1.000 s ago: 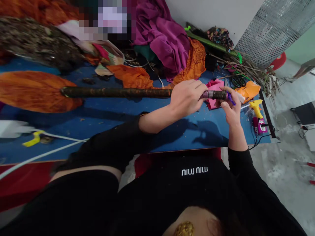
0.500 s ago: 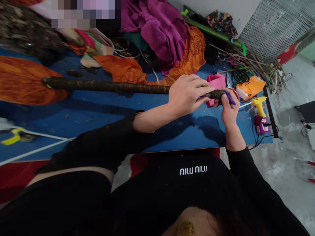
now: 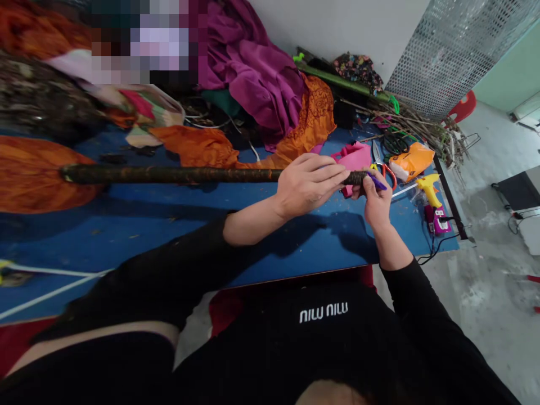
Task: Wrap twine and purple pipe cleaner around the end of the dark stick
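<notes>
A long dark stick (image 3: 169, 174) lies level over the blue table (image 3: 177, 225), its left end against orange cloth (image 3: 29, 174). My left hand (image 3: 310, 183) is wrapped round the stick near its right end. My right hand (image 3: 377, 197) is closed at the stick's tip, pinching a small purple piece (image 3: 376, 181) against it. A pink cloth (image 3: 353, 157) lies just behind both hands.
Purple cloth (image 3: 257, 73) and orange cloth (image 3: 312, 118) are piled at the back. Scissors (image 3: 382, 163), an orange bag (image 3: 411, 160) and a yellow glue gun (image 3: 430, 188) lie right of my hands, by dry twigs (image 3: 417, 121). A white cord (image 3: 54, 287) crosses the table's left front.
The view has shifted, so the stick and hands sit lower in the picture. My right hand has closed in nearer my left along the stick's tip. Both grips are unchanged.
</notes>
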Motion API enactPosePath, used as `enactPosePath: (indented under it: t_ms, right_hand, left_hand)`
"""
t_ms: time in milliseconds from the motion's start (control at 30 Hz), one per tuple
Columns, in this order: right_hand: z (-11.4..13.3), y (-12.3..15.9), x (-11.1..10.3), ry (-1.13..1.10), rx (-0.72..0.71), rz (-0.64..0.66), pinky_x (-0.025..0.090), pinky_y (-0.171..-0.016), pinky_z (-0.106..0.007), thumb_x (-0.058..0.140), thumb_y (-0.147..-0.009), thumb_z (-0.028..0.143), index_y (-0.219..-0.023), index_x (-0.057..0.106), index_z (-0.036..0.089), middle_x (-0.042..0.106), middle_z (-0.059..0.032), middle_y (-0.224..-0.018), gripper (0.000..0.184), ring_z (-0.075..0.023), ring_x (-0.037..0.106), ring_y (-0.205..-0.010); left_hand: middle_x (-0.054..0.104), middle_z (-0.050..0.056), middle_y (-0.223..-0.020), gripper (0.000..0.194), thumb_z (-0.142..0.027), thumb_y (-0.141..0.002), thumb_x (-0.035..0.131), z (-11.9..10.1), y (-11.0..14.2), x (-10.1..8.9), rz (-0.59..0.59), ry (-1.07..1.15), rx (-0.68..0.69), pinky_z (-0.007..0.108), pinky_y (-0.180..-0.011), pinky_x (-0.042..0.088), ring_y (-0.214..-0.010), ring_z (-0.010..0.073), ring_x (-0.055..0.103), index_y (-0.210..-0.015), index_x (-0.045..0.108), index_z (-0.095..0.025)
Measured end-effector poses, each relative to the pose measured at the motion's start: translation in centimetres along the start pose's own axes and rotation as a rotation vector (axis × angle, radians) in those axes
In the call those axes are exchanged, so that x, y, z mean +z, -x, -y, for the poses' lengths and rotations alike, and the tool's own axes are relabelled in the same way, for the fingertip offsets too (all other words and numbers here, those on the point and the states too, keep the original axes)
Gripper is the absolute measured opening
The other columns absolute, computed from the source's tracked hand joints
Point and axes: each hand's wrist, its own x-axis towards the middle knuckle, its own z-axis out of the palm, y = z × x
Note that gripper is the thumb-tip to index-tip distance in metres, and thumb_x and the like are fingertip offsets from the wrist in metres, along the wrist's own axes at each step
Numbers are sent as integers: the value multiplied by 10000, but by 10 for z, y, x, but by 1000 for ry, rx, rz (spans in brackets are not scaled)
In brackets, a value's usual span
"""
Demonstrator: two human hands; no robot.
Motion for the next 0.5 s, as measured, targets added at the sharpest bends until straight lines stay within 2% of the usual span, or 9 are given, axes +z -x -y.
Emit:
enactPosePath:
  t_ms: [100,200,267,333,367,433,500]
  right_hand:
    - [-5,-1,-2,19,7,5,640,-653,-409,649,-787,992,-1136,637,284,690,12,-722,789,-198,672,-616]
    - [-11,-4,-4,64,5,33,642,-678,-426,574,-859,970,-1208,632,292,682,-9,-765,765,-219,696,-679]
    - [-13,-6,-5,93,2,41,641,-690,-438,532,-883,966,-1244,624,298,667,-19,-776,765,-242,720,-738]
    - [-13,-7,-5,98,2,35,639,-694,-443,524,-879,972,-1248,618,299,660,-25,-775,772,-261,740,-788]
    - [-13,-7,-5,93,4,29,639,-695,-442,530,-874,973,-1238,616,299,662,-25,-774,771,-265,747,-804]
    - [-11,-7,-5,68,6,21,638,-689,-435,558,-859,973,-1201,615,298,667,-21,-766,759,-264,754,-807]
    - [-9,-6,-3,26,4,19,637,-677,-430,607,-839,964,-1153,617,297,669,-12,-751,738,-254,746,-770]
  left_hand:
    - [866,-17,-1240,327,-393,-1178,478,4,-3,-3,108,72,10,424,-1019,612,-1132,186,776,-1238,797,-351]
    - [852,-12,-1277,321,-426,-1170,474,3,-5,-6,221,153,-8,466,-1124,578,-1201,205,769,-1236,780,-350]
    - [859,-17,-1215,328,-413,-1168,460,-4,-5,-7,287,185,-1,467,-1145,564,-1178,208,778,-1170,781,-346]
    - [865,-27,-1103,337,-387,-1166,460,-13,-3,-8,299,176,58,418,-1099,581,-1081,189,792,-1070,780,-340]
    - [864,-29,-1058,316,-397,-1159,493,-17,-1,-8,252,152,110,392,-1062,588,-1029,181,791,-1037,778,-339]
    - [856,-26,-1010,249,-492,-1110,618,-23,1,-9,42,94,198,390,-1006,587,-975,192,775,-994,772,-334]
    - [848,-6,-1016,278,-581,-1046,710,-25,1,-11,-176,79,163,418,-970,570,-990,221,758,-967,753,-317]
